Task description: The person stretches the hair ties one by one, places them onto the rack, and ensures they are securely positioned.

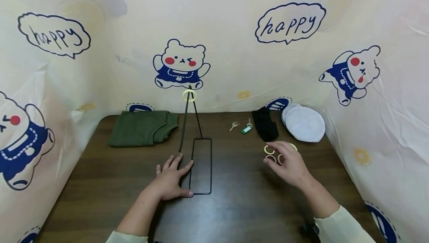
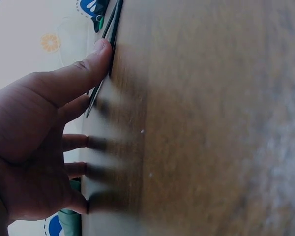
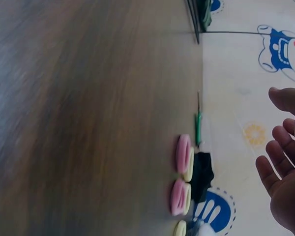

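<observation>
A black wire stand (image 1: 211,165) has a rectangular base lying on the table and thin legs rising behind it. Around its upper end hangs a pale yellow ring (image 1: 184,98). My left hand (image 1: 171,181) has its fingers spread on the table, thumb and index fingertip at the base's left side; the left wrist view also shows the thumb (image 2: 96,61) against the wire. Over several small rings my right hand (image 1: 289,163) hovers with loosely bent fingers and nothing held. Pink rings (image 3: 183,154) and yellow rings (image 3: 189,169) show below that hand in the right wrist view.
Folded green cloth (image 1: 137,129) lies at the back left of the brown table (image 1: 241,213). Toward the back right are a key (image 1: 234,125), another key with a green tag (image 1: 247,129), black fabric (image 1: 266,124) and a white cap-like item (image 1: 305,123). A printed sheet (image 1: 231,68) hangs behind.
</observation>
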Demonstrator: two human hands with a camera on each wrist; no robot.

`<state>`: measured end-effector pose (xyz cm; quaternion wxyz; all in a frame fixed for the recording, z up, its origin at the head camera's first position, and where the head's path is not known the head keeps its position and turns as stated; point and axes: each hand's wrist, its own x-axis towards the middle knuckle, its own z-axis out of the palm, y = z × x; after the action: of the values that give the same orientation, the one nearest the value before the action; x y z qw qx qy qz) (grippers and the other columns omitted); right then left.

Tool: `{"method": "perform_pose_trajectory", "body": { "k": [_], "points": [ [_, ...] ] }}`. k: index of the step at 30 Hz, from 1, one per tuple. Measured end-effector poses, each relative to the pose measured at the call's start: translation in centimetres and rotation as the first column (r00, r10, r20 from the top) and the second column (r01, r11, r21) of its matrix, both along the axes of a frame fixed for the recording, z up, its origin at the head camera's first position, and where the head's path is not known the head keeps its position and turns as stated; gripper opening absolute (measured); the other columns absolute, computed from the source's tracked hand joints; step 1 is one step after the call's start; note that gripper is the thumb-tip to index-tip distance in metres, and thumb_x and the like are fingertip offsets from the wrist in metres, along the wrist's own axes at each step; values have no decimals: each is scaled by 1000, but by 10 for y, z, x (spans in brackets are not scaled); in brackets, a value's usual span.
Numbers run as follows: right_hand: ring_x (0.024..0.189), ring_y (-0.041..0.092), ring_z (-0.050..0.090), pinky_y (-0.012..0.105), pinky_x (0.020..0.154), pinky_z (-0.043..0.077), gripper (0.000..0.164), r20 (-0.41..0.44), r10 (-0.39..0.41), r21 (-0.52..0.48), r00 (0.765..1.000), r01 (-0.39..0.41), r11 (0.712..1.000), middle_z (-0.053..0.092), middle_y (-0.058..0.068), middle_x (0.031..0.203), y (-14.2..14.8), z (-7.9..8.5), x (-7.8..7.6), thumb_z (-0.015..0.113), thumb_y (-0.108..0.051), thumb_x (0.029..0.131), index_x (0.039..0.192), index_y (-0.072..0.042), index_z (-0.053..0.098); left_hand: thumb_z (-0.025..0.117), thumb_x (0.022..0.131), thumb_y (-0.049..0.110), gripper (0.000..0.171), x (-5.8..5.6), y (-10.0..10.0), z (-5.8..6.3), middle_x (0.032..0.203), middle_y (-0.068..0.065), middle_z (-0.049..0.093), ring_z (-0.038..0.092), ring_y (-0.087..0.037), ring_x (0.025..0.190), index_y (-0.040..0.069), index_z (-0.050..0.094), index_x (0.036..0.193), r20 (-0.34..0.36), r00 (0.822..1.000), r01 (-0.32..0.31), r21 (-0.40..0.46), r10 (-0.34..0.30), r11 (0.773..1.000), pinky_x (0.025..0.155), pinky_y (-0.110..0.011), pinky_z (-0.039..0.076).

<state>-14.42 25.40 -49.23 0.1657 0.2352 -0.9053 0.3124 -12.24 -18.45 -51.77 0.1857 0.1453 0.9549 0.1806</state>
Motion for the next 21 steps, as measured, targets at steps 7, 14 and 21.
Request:
{"method": "perform_pose_trajectory", "body": {
  "k": [7,14,21],
  "points": [
    [112,28,59,50,89,51,56,42,-51,60,998,48,997,67,10,123,20,-13,-2,92,-17,78,128,-6,69,87,76,58,104,0,-1,-2,173,-16,10,0,-48,156,31,36,163,6,1000,-6,10,6,1000,108,-85,4],
    [110,35,58,54,90,49,59,128,-89,133,988,72,988,66,17,124,37,-22,-7,92,-20,79,130,-2,68,87,76,57,103,0,-1,0,173,-16,9,-1,-49,156,30,37,163,14,1000,0,25,0,1000,108,-85,4],
    [122,43,55,61,101,45,62,234,-117,184,965,75,980,64,21,131,52,-23,-15,92,-24,79,132,-2,68,86,77,59,104,-1,-2,-3,173,-16,8,-2,-49,156,30,35,163,19,1000,2,21,-2,1000,108,-85,3]
  ]
}}
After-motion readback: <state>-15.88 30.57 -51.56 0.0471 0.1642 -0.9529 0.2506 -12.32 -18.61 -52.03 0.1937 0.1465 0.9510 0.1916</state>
